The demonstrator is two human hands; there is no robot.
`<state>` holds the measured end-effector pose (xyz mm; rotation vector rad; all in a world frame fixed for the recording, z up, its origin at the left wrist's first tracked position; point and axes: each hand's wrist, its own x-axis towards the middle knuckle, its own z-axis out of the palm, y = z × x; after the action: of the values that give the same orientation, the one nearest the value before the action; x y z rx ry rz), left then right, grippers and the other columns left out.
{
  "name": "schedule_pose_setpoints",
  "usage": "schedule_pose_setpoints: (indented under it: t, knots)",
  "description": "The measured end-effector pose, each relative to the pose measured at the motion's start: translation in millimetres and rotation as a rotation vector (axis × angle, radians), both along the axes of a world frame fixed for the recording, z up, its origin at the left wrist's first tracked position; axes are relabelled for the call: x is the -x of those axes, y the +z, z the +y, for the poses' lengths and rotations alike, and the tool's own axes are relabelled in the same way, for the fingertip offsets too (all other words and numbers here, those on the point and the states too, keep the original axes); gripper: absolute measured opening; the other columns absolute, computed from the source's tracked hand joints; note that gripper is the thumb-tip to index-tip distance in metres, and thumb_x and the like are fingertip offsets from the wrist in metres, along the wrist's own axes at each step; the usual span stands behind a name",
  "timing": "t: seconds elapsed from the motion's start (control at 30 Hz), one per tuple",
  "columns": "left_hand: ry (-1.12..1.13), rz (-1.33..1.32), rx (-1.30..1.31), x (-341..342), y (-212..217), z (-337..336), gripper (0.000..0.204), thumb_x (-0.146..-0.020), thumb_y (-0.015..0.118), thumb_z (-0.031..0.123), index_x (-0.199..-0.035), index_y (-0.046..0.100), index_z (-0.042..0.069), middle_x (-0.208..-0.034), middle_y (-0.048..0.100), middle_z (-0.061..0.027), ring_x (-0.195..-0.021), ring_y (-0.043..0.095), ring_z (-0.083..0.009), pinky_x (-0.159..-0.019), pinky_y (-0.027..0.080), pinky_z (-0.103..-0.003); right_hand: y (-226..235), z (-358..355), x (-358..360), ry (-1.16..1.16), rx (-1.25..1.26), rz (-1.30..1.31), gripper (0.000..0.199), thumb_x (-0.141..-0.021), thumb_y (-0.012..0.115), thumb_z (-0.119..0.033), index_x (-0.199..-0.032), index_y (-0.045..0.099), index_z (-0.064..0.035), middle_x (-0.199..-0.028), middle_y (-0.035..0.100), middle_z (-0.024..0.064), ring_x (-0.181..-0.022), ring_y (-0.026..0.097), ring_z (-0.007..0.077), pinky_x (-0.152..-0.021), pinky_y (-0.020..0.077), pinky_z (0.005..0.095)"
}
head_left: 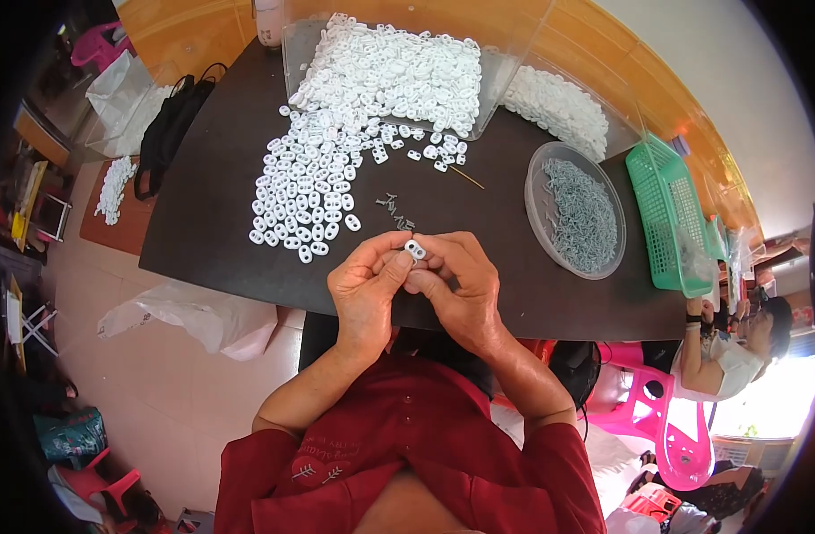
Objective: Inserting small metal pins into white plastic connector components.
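A small white oval plastic piece with two holes (pixel 415 250) is pinched in my left hand (pixel 367 287), just over the table's near side. My right hand (pixel 461 289) meets it there, fingers curled together at the piece's right side; whatever sits between those fingertips is hidden. Right beyond my fingertips lies a little heap of grey screws (pixel 395 210). Many more of the same white pieces (pixel 302 200) are spread over the dark table to the left of the screws.
A clear bin of white pieces (pixel 399 76) lies tipped toward me at the back. On the right are a round tub of screws (pixel 578 218) and a green basket (pixel 664 214). A thin brass-coloured rod (pixel 466 178) lies mid-table. Another person (pixel 723 360) sits at far right.
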<state>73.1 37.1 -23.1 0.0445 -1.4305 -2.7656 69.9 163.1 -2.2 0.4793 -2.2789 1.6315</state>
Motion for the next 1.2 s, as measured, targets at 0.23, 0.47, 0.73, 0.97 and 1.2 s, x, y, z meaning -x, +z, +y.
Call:
schedule_pose_setpoints:
  t: [0.23, 0.47, 0.73, 0.97, 1.2]
  knots:
    - [-0.007, -0.011, -0.03, -2, 10, 1, 0.022, -0.085, 0.058, 0.0, -0.106, 0.058, -0.008, -0.09, 0.065, -0.0118, -0.079, 0.062, -0.0139, -0.073, 0.049, -0.024, -5, 0, 1, -0.051, -0.158, 0.121, 0.035, -0.071, 0.068, 0.004, -0.105, 0.062, -0.0027, -0.092, 0.057, 0.0055, -0.072, 0.054, 0.0115, -0.061, 0.0447, 0.0234]
    - [-0.029, 0.034, 0.048, 0, 5, -7, 0.021, -0.085, 0.059, 0.001, -0.105, 0.061, -0.007, -0.082, 0.062, -0.0057, -0.069, 0.055, -0.0094, -0.065, 0.045, -0.022, -6, -1, 1, -0.042, -0.133, 0.061, 0.029, -0.073, 0.066, 0.005, -0.102, 0.063, -0.0005, -0.091, 0.058, 0.0065, -0.072, 0.055, 0.0102, -0.061, 0.0466, 0.0229]
    - [-0.038, 0.067, 0.041, 3, 5, -13, 0.025, -0.084, 0.062, 0.002, -0.108, 0.06, -0.006, -0.077, 0.059, -0.0026, -0.068, 0.052, -0.0076, -0.064, 0.045, -0.021, -6, -4, 3, -0.013, -0.121, 0.107, 0.031, -0.073, 0.067, 0.005, -0.104, 0.063, 0.0007, -0.091, 0.058, 0.0072, -0.071, 0.055, 0.0114, -0.061, 0.0469, 0.023]
    - [-0.027, 0.083, 0.083, 3, 5, -13, 0.025, -0.083, 0.062, -0.001, -0.108, 0.061, -0.006, -0.078, 0.059, -0.0029, -0.068, 0.053, -0.008, -0.065, 0.046, -0.021, -4, -9, 4, -0.04, -0.146, 0.164, 0.032, -0.072, 0.067, 0.005, -0.104, 0.063, 0.0005, -0.085, 0.059, 0.0073, -0.068, 0.053, 0.014, -0.061, 0.0451, 0.0248]
    - [-0.036, 0.079, 0.097, 3, 4, -16, 0.021, -0.085, 0.06, -0.001, -0.105, 0.061, -0.006, -0.085, 0.063, -0.0056, -0.071, 0.055, -0.0088, -0.066, 0.047, -0.021, -9, -10, 4, -0.066, -0.086, 0.102, 0.031, -0.071, 0.067, 0.005, -0.102, 0.062, 0.0003, -0.083, 0.06, 0.0063, -0.066, 0.052, 0.0134, -0.059, 0.0442, 0.0248]
